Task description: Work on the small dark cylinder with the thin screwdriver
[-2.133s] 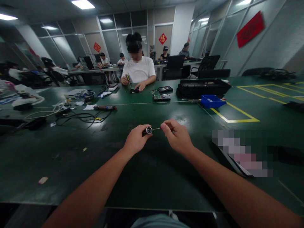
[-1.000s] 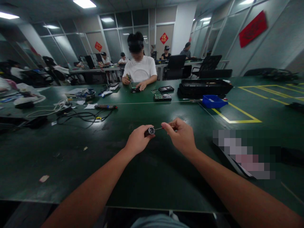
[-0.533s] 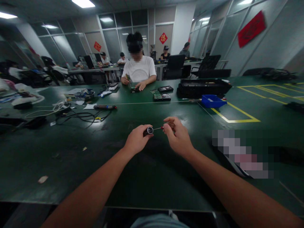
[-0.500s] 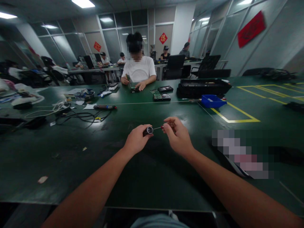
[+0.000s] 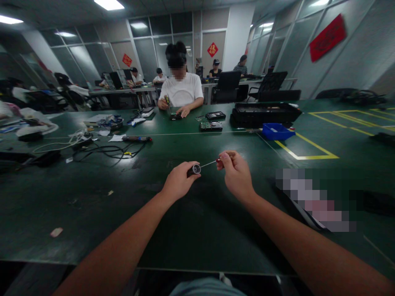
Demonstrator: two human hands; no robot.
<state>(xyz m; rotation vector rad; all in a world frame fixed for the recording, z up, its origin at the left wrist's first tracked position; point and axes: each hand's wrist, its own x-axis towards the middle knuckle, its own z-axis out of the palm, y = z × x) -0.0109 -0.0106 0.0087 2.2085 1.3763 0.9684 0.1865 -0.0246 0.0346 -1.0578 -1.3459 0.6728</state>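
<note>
Above the green table, my left hand (image 5: 180, 179) is closed around a short dark cylinder (image 5: 195, 169). Its round, silver-rimmed end faces me and looks hollow; most of its body is hidden by the fingers. My right hand (image 5: 238, 172) pinches a screwdriver (image 5: 217, 160) by its reddish-brown, see-through handle. The thin metal shaft slants down to the left, and its tip is at the silver rim of the cylinder. Whether the tip sits inside or just touches the edge, I cannot tell.
Beyond my hands stand a blue bin (image 5: 277, 131), a long black case (image 5: 265, 114) and opened hard drives (image 5: 211, 126). Cables (image 5: 106, 152) and an electric screwdriver (image 5: 136, 139) lie to the left. A blurred flat item (image 5: 311, 201) lies right. A co-worker (image 5: 181, 90) sits opposite.
My right hand has shifted slightly right and its grip has turned, so more of the screwdriver's shaft shows and it slants more steeply. My left hand still holds the cylinder in nearly the same place.
</note>
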